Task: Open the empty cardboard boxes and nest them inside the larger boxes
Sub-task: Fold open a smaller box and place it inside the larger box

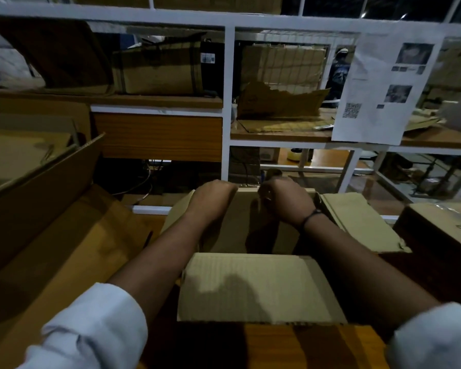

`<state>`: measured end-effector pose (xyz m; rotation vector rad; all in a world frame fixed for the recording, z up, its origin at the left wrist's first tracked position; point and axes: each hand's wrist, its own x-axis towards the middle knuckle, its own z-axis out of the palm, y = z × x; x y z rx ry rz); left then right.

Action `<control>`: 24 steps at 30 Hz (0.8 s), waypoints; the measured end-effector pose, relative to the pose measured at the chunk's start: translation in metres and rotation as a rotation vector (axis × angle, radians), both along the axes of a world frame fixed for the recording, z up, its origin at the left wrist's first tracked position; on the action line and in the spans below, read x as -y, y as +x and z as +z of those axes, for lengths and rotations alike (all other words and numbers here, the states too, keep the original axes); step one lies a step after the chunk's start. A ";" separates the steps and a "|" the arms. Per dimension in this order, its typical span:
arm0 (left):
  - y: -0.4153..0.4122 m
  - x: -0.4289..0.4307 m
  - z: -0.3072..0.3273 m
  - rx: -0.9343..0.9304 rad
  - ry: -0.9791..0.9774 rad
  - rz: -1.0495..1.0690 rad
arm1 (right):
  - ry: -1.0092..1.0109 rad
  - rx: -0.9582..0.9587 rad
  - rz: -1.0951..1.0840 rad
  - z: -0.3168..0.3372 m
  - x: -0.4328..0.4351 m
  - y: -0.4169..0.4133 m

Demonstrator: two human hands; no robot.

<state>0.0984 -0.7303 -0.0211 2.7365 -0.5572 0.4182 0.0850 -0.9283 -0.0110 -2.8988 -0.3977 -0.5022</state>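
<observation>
An open cardboard box [253, 288] sits on the wooden table in front of me, its near flap folded toward me and its right flap [357, 222] spread outward. My left hand [210, 198] curls over the box's far edge on the left. My right hand [285, 201] grips the far flap beside it, fingers bent over the rim. The box's inside is dark and largely hidden by my forearms. A larger open cardboard box [51, 209] stands to the left, its flap raised.
Another box [442, 230] with a taped top sits at the right. A white-framed shelf [228, 102] behind holds more boxes and torn cardboard. A printed sheet [383, 89] hangs on the frame. A person stands far behind the shelf.
</observation>
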 end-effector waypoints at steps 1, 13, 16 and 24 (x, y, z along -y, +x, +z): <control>0.001 0.000 -0.001 0.007 -0.012 0.003 | -0.044 0.033 0.001 0.000 -0.003 0.011; 0.018 0.003 -0.012 0.083 0.000 0.068 | -0.143 0.067 0.037 -0.020 -0.021 0.038; 0.021 0.001 -0.015 0.090 -0.011 0.075 | -0.126 0.077 0.062 -0.019 -0.014 0.036; 0.026 -0.003 -0.020 0.152 -0.017 0.119 | -0.066 0.091 -0.036 -0.015 0.030 0.031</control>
